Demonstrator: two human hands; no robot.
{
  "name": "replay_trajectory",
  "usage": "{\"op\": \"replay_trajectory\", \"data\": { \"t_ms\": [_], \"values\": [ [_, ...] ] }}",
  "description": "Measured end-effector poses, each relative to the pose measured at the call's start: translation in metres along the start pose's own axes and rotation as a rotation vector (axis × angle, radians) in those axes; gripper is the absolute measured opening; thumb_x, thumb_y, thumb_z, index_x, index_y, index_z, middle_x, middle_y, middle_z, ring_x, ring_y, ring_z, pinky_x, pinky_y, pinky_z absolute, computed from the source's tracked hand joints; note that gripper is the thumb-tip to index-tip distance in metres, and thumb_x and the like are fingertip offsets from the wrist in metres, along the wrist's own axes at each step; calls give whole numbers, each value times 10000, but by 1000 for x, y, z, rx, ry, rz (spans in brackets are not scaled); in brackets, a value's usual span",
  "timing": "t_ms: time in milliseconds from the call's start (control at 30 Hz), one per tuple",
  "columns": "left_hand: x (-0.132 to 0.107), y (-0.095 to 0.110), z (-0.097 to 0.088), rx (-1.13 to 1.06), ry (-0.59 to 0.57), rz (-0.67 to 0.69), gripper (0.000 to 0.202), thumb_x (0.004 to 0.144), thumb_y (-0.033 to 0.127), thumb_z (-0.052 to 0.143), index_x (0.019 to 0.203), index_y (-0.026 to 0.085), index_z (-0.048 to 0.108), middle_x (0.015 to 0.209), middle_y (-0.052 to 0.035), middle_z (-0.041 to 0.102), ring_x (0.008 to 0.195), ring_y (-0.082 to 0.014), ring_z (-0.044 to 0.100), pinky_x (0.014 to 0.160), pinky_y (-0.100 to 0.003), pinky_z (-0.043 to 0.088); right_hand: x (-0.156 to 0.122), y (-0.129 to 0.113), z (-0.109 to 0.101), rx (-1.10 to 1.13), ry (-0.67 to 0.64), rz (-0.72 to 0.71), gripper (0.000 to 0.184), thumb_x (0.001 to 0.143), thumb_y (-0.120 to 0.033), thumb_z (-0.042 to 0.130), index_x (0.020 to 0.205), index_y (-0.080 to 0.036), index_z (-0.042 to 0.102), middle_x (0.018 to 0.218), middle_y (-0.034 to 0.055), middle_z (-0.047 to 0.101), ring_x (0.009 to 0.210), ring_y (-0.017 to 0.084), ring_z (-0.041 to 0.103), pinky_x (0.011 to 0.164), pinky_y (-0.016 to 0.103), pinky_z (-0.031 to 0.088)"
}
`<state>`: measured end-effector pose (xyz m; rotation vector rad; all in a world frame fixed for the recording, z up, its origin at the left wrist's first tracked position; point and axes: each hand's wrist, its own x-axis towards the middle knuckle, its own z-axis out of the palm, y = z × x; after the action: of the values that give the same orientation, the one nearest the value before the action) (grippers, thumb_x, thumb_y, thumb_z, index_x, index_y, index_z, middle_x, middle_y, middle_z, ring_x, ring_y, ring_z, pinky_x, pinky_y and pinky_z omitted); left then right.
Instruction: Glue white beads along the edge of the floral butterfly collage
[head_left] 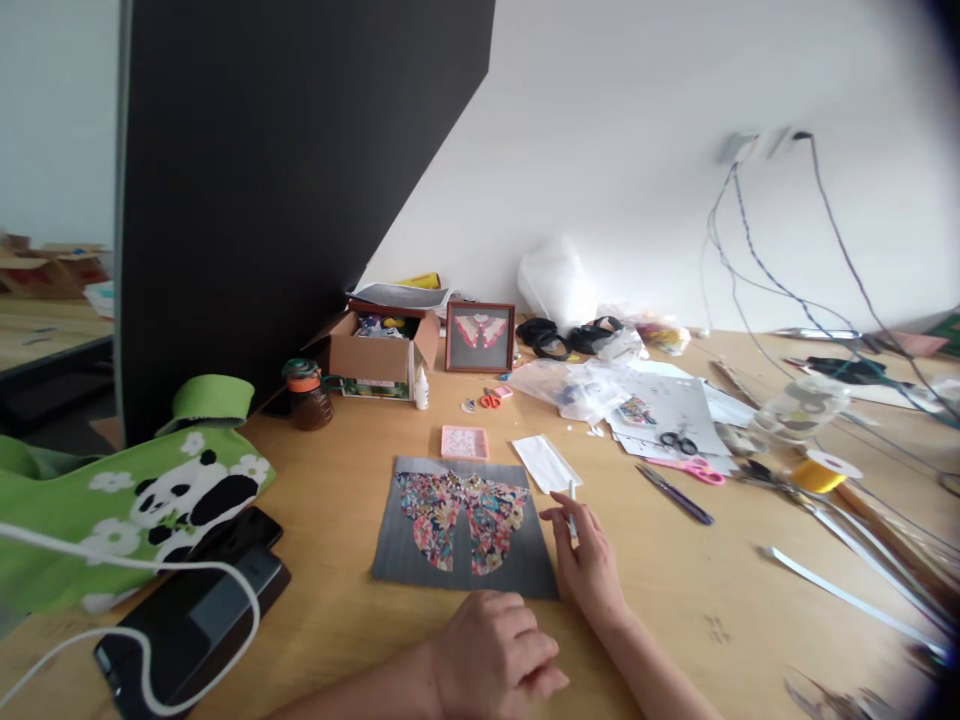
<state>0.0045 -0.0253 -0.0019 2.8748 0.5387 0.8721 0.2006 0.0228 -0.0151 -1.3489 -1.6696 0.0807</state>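
My right hand (589, 562) lies at the right edge of a dark grey sheet (465, 582), its fingers closed round a slim white pen-like stick (572, 512). On the sheet is a floral fabric collar shape (491, 535) in two halves, with small beads along its top edge. Below the sheet, near the table's front, rests my left hand (495, 650), fingers curled in, with nothing visible in them. Just beyond the sheet sit a pink tray (465, 442) of small pieces and a white paper packet (546, 463).
To the left lie a green panda bag (180, 490), a black phone (202, 620) and a white cable (247, 600). A jar (309, 398), open carton (375, 355) and framed collar (480, 338) stand behind. Scissors (690, 468), purple-handled tweezers (679, 495) and yellow ribbon (816, 475) are right.
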Motion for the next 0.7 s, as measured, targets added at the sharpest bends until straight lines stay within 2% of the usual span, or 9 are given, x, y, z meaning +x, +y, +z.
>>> {"op": "replay_trajectory", "data": {
  "t_ms": [100, 233, 300, 367, 500, 633, 700],
  "values": [
    [1, 2, -1, -17, 1, -10, 138, 871, 309, 630, 822, 183, 605, 661, 14, 596, 601, -147, 536, 606, -269, 427, 2, -3, -2, 21, 32, -10, 250, 985, -274, 417, 1206, -205, 511, 923, 63, 684, 873, 207, 626, 691, 303, 512],
    [1, 6, 10, 17, 23, 62, 174, 858, 354, 631, 801, 190, 618, 623, 21, 581, 567, -150, 537, 540, -272, 397, 14, -20, -8, 90, 36, -47, 266, 999, -281, 397, 1233, -209, 501, 954, 65, 700, 922, 204, 628, 836, 355, 489],
    [1, 6, 17, 36, 36, 106, 213, 845, 379, 646, 757, 187, 613, 606, 23, 576, 550, -144, 538, 512, -274, 386, 29, -33, -12, 131, 41, -13, 287, 1004, -321, 391, 1240, -212, 512, 960, 66, 709, 884, 197, 639, 829, 357, 489],
    [2, 7, 21, 55, 18, 157, 235, 840, 377, 654, 722, 181, 600, 592, 29, 573, 538, -132, 534, 516, -269, 389, 54, -47, -17, 192, 106, 60, 327, 998, -388, 402, 1238, -209, 534, 900, 58, 720, 735, 178, 639, 733, 335, 505],
    [4, 8, 24, 94, -79, 205, 208, 869, 324, 639, 734, 176, 586, 595, 31, 559, 570, -129, 539, 503, -269, 364, 124, -64, -26, 509, 191, 110, 458, 943, -521, 470, 1204, -162, 581, 725, 45, 697, 724, 183, 656, 733, 338, 522],
    [3, 6, 40, 83, -163, 241, 226, 909, 316, 631, 730, 196, 565, 575, 36, 526, 546, -120, 504, 434, -247, 297, 181, -56, -28, 724, 273, 171, 508, 868, -601, 538, 1073, -151, 659, 663, 7, 633, 604, 135, 604, 642, 288, 520],
    [0, 3, 55, 83, -206, 222, 361, 881, 359, 679, 626, 190, 487, 546, 46, 488, 484, -94, 453, 392, -217, 269, 195, -44, -22, 737, 313, 216, 517, 821, -633, 577, 940, -143, 693, 641, -1, 595, 567, 119, 570, 614, 273, 516]
  ]
}}
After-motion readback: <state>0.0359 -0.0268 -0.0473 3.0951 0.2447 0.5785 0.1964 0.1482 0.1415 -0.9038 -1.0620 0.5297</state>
